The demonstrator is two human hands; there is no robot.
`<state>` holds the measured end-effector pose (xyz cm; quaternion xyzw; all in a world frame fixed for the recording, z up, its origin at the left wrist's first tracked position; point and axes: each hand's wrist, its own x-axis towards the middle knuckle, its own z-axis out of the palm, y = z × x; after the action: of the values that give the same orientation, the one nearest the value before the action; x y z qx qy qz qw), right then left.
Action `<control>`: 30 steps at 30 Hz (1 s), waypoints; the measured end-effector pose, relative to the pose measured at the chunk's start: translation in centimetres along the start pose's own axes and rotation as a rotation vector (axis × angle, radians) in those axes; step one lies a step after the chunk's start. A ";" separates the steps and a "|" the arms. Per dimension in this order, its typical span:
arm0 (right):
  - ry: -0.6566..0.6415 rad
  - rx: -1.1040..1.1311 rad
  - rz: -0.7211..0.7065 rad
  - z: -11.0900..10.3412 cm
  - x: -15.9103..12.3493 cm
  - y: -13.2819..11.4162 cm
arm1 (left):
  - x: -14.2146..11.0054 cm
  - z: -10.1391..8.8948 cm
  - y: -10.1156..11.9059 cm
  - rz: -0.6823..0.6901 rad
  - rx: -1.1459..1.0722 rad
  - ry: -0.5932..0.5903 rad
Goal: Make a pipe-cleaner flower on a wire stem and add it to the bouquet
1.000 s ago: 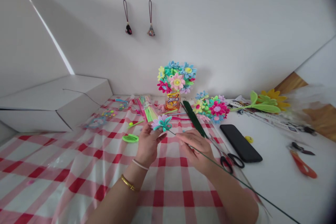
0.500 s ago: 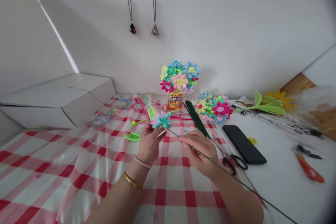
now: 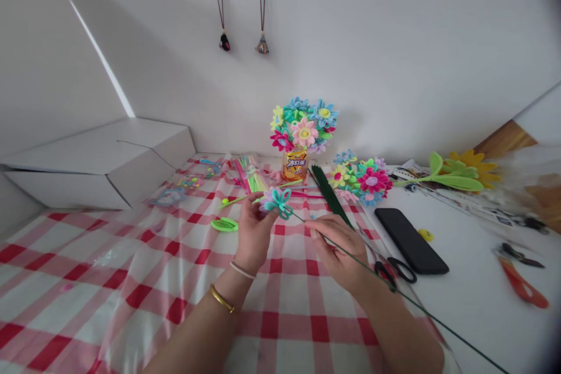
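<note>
Between the thumb and fingers of my left hand (image 3: 255,228) is a pipe-cleaner flower (image 3: 279,202) with teal and lilac petals. My right hand (image 3: 337,248) pinches a long thin green floral wire (image 3: 432,315), whose tip reaches the teal side of the flower. From there the wire runs back over my right wrist toward the lower right. Whether its tip has entered the flower cannot be made out. A folded bright green pipe-cleaner leaf (image 3: 224,224) lies on the checkered cloth (image 3: 280,298) just left of my left hand.
Behind my hands stand a pipe-cleaner bouquet in an orange container (image 3: 294,166) and a bundle of green wires (image 3: 328,191). More flowers (image 3: 366,178) lie to their right. Scissors (image 3: 397,272), a black phone (image 3: 411,241) and orange-handled pliers (image 3: 521,283) are at right; a white box (image 3: 100,158) at left.
The flower has tilted slightly in my left hand, turning its teal loops toward the wire. My right hand keeps its pinch on the wire. The whole view has shifted a little.
</note>
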<state>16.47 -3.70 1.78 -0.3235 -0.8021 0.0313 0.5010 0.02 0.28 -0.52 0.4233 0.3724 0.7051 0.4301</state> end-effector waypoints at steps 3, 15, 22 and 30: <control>-0.012 0.028 0.042 -0.3 0.1 -0.2 | -0.3 0.0 0.0 0.047 0.113 -0.097; -0.002 0.049 0.173 -0.7 -0.3 0.6 | -0.6 -0.4 -0.7 0.114 0.322 -0.242; -0.034 0.092 0.157 -0.9 -0.4 0.4 | -0.9 -0.2 -0.6 0.024 0.316 -0.224; -0.054 0.094 0.177 -0.7 -0.4 0.8 | -1.3 0.0 -0.8 0.070 0.397 -0.246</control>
<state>17.61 -3.45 1.51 -0.3684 -0.7813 0.1216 0.4890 0.63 -0.61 -1.57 0.5949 0.4337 0.5757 0.3558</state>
